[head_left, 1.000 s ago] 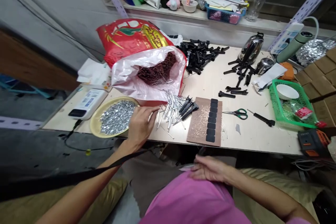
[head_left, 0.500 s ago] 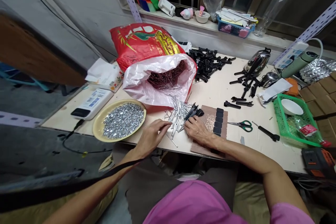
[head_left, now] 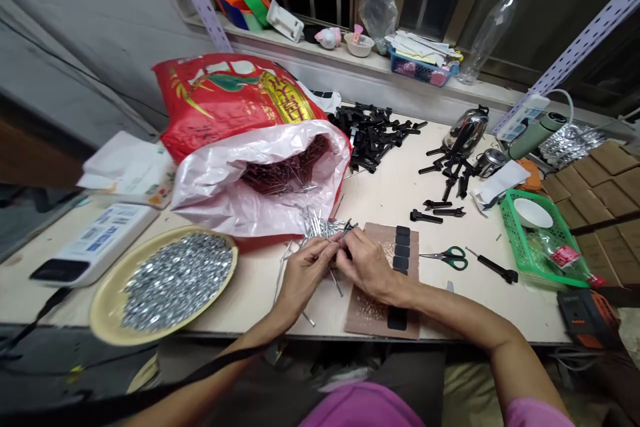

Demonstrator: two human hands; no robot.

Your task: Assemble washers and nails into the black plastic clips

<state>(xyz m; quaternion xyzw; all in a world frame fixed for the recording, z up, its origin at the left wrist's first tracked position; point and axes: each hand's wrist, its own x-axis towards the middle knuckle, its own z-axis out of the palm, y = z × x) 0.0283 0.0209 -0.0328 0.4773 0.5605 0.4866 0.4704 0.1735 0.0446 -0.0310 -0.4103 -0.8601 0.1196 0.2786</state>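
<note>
My left hand [head_left: 305, 273] and my right hand [head_left: 364, 263] meet over the table's front edge, fingertips pinched together on a small black part and a thin metal pin, hard to make out. Just behind them lies a heap of loose metal pins [head_left: 317, 227]. My right hand rests partly over a brown board [head_left: 383, 280] carrying a column of black pads [head_left: 400, 248]. A yellow plate [head_left: 105, 310] full of small silver pieces sits left of my left hand.
An open plastic bag of dark pins [head_left: 280, 177] lies in front of a red sack [head_left: 225, 103]. Black plastic parts [head_left: 373, 130] are heaped further back. Green-handled scissors [head_left: 447, 256], a screwdriver [head_left: 493, 267], a green basket [head_left: 547, 227], a kettle [head_left: 465, 130] and a scale [head_left: 95, 243] surround the work spot.
My right hand rose from my lap to the table and joined my left hand at the pin heap. The view moved closer to the table.
</note>
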